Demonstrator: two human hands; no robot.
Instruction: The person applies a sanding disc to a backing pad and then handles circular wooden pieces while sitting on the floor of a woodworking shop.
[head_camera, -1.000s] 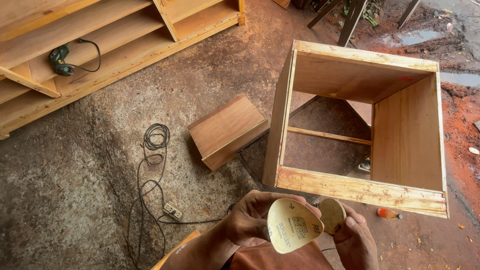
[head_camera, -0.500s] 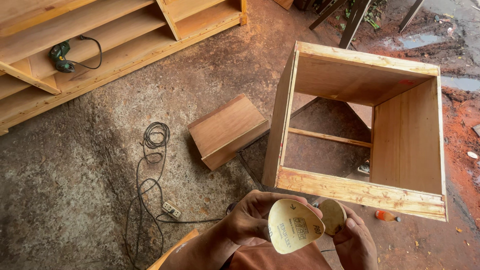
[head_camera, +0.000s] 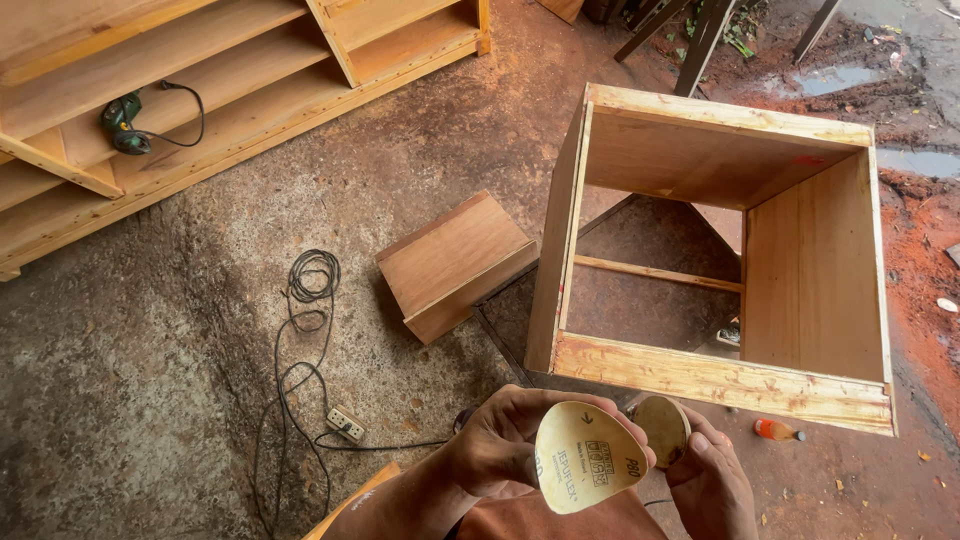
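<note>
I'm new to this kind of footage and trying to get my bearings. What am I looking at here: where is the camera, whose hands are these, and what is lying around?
There is no machine here. The camera sits on a person's head and looks down, so the two bare hands at the bottom edge are that person's own. The left hand and the right hand together hold a round, pale sanding disc, bent so its printed back faces the camera; a second round disc shows just behind it.

Below is a rough concrete floor. On it stands an open wooden box frame, with a smaller wooden box beside it. A black cable lies coiled, running to a power strip. At upper left is a long wooden shelf unit with a green power tool resting on it. A small orange bottle lies near the frame.
</note>
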